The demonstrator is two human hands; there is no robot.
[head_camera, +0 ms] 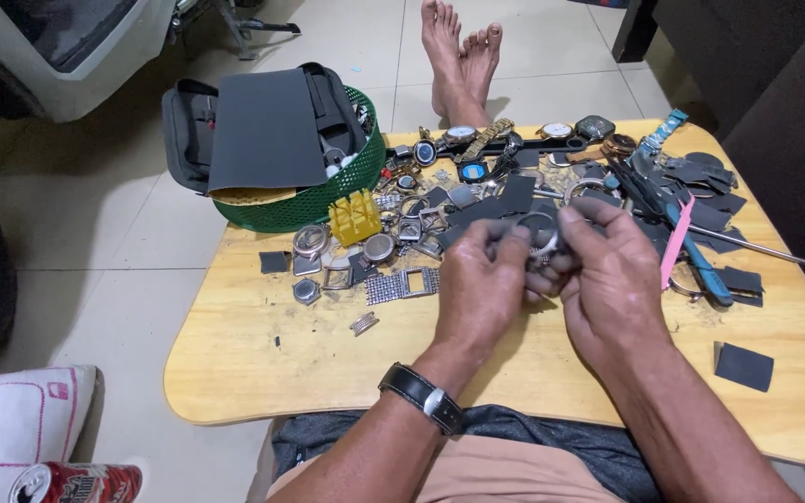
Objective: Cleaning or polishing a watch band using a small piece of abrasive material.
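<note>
Two hands (547,275), one watch case (544,244), one table (263,363)

Both hands, left (482,284) and right (612,275), meet with fingers curled together, forearms angled inward.

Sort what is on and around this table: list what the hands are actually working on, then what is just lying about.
In hand: left hand and right hand together grip a small watch case.

Lying about: yellow holder block, green basket, pink-handled tool, metal mesh strap, sandpaper scrap, drink can.

Both hands (542,270) pinching a small watch case (542,244), low wooden table (263,363), scattered watch parts (402,233), green basket (328,200)
</note>
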